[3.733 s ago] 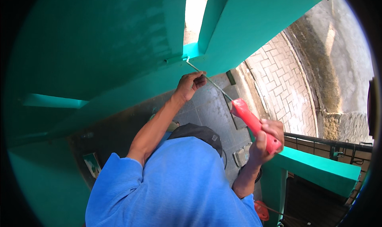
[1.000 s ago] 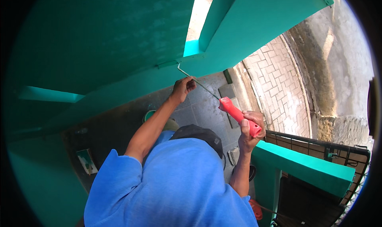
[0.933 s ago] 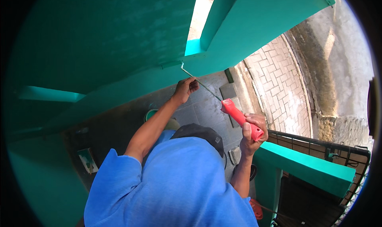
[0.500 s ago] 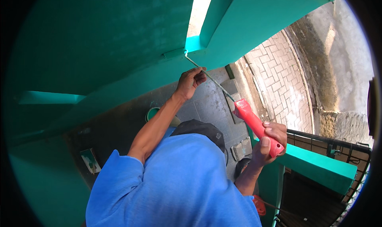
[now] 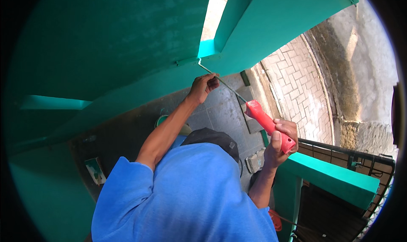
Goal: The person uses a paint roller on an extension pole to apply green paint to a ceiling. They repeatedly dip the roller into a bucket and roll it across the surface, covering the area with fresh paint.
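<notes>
A paint roller with a red handle (image 5: 265, 117) and a thin bent metal rod (image 5: 231, 89) reaches from me to the green wall (image 5: 127, 38). My right hand (image 5: 283, 141) is wrapped round the rear end of the handle. Farther forward, my left hand (image 5: 204, 87) is closed on the rod, its fingers curled and partly hidden. At the rod's far end the slim green roller head (image 5: 188, 62) lies against the wall, just below the narrow opening's bright sill (image 5: 207, 48). Its colour nearly matches the paint around it.
An open can of green paint (image 5: 161, 121) stands on the grey tiled floor beyond my left forearm. A tray with a brush (image 5: 95, 171) lies at the left. Grey blocks (image 5: 255, 161), a green ledge (image 5: 335, 178) and a black metal fence (image 5: 360, 155) are at the right.
My right hand has moved a little left and up with the red handle. The roller head has shifted slightly along the wall toward me. My left hand stays closed on the rod.
</notes>
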`<state>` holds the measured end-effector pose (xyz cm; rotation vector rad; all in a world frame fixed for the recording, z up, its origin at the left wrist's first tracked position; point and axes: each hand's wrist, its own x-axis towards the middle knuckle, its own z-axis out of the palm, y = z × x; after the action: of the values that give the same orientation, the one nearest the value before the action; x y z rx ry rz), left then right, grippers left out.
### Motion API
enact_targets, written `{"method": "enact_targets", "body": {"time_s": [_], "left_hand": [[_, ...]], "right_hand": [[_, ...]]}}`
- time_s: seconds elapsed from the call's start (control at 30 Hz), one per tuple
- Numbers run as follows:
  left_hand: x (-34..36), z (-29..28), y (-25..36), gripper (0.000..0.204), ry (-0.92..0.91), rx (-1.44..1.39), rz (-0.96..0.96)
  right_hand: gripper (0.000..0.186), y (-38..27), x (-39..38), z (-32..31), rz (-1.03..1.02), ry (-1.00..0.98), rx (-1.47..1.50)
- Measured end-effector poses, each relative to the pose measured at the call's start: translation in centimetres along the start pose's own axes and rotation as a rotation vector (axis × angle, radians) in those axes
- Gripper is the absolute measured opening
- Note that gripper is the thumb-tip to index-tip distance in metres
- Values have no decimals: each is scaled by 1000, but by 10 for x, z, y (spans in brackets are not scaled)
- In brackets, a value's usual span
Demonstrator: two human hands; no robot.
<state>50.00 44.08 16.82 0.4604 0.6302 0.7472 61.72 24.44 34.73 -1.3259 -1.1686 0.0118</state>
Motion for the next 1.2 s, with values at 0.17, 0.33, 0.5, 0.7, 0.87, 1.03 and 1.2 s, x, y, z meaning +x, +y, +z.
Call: {"method": "enact_targets", "body": {"time_s": [0.17, 0.33, 0.5, 0.7, 0.87, 1.03, 1.2], "left_hand": [[-27, 34, 19, 15, -56, -39, 61], [-21, 34, 19, 14, -38, -49, 54], [-51, 67, 39, 15, -136, -36, 162], [-21, 34, 20, 15, -2, 10, 6], [-59, 77, 45, 17, -152, -14, 106], [-81, 106, 62, 19, -169, -5, 138], [-53, 66, 41, 21, -1, 70, 75]], "right_hand": [[20, -37, 3, -21, -115, -27, 4], [25, -22, 9, -16, -84, 29, -45], [25, -55, 8, -36, -224, 104, 146], [21, -21, 13, -22, -104, 60, 20], [31, -58, 8, -44, -287, 218, 57], [31, -90, 13, -62, -272, 130, 220], [24, -52, 19, -33, -187, 88, -73]]}}
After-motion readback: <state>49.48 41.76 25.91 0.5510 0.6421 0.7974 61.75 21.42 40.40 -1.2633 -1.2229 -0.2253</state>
